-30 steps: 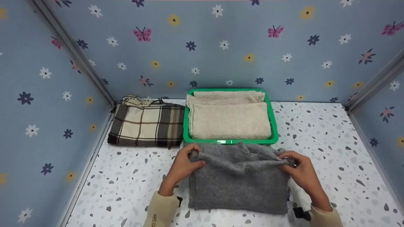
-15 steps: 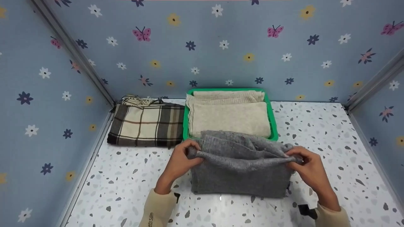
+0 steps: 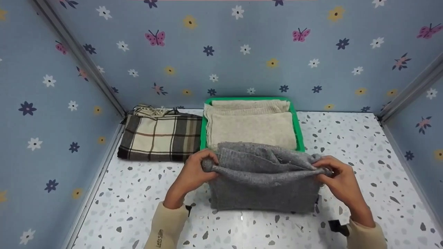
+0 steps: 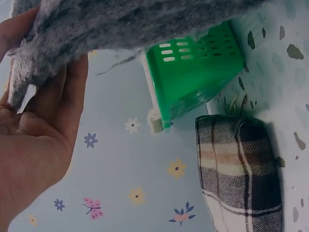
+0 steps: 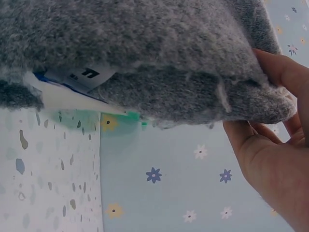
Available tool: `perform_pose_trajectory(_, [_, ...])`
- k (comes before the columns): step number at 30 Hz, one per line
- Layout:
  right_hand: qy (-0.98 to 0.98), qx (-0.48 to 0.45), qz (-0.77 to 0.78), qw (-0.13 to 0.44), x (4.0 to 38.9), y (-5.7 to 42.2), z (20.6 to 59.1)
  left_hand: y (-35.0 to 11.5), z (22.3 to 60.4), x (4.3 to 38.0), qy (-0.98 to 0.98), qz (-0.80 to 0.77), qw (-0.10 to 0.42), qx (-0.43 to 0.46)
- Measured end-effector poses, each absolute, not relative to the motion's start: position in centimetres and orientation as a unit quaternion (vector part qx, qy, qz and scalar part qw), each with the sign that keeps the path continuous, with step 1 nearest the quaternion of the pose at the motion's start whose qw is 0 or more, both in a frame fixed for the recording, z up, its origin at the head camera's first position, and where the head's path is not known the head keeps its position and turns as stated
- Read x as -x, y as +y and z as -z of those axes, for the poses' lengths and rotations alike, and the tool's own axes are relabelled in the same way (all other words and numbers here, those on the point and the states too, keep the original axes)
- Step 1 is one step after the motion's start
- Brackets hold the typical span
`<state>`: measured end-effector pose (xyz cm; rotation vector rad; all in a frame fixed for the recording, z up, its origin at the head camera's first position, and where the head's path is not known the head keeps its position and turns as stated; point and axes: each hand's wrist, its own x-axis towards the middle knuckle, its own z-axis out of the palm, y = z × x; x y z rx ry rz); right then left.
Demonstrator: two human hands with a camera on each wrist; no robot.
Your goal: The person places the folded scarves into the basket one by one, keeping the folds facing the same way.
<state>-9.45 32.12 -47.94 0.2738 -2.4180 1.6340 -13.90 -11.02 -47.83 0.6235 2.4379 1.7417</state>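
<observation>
Between both hands hangs a folded grey woolly cloth, lifted by its two upper corners and sagging in the middle. My left hand pinches its left corner between thumb and fingers; the left wrist view shows the fuzzy edge in that grip. At the other corner my right hand pinches the fabric the same way. A white label peeks from the cloth's folds in the right wrist view. Behind the cloth stands a green basket holding folded beige cloths. The grey cloth covers the basket's front rim.
A folded plaid scarf with fringe lies against the basket's left side. The speckled white tabletop meets flowered blue walls at the back and both sides.
Both hands have raised the grey cloth and moved it toward the basket, mostly in the first half second. It now overlaps the basket's front. The basket and plaid scarf have stayed put.
</observation>
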Motion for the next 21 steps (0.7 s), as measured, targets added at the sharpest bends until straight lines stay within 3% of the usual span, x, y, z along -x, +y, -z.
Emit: perform_pose_trajectory(21, [-0.815, -0.101, -0.556, 0.131, 10.0, 31.9, 46.5, -11.9, 47.3, 13.4, 0.809, -0.567, 0.037, -0.148])
